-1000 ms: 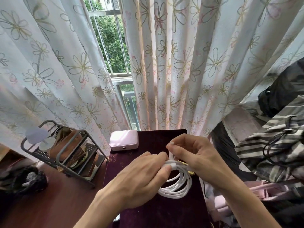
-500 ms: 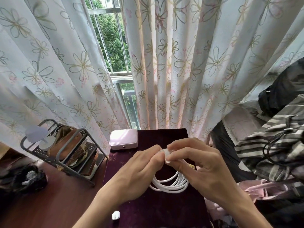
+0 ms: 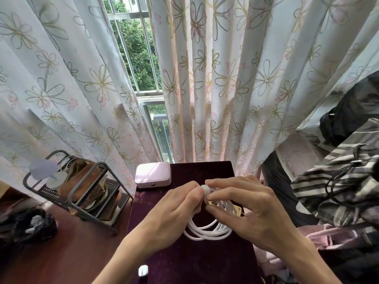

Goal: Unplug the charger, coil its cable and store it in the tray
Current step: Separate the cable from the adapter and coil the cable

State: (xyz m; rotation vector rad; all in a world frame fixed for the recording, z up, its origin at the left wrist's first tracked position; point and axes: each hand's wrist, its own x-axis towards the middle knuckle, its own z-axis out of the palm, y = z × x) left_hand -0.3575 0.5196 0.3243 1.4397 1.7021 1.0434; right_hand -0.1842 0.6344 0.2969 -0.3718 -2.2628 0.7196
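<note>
A white charger cable [image 3: 207, 232] hangs in several loops between my two hands, above the dark purple velvet surface [image 3: 205, 261]. My left hand [image 3: 174, 214] pinches the top of the coil from the left. My right hand [image 3: 250, 210] pinches the same spot from the right, fingertips on a white strap or cable end [image 3: 205, 190]. A small white plug piece [image 3: 143, 270] lies on the velvet near my left forearm. A grey wire tray rack [image 3: 75, 193] stands at the left, filled with brown items.
A pink rectangular case [image 3: 152, 174] sits at the velvet's far left corner. Flowered curtains hang just behind. Striped and dark clothes with a black cord [image 3: 338, 189] are piled at the right. A black crumpled bundle [image 3: 26, 224] lies on the wooden desk at far left.
Both hands rose slightly with the coil and the fingertips came together on the white end at the coil's top. The small white plug piece came into view below my left forearm.
</note>
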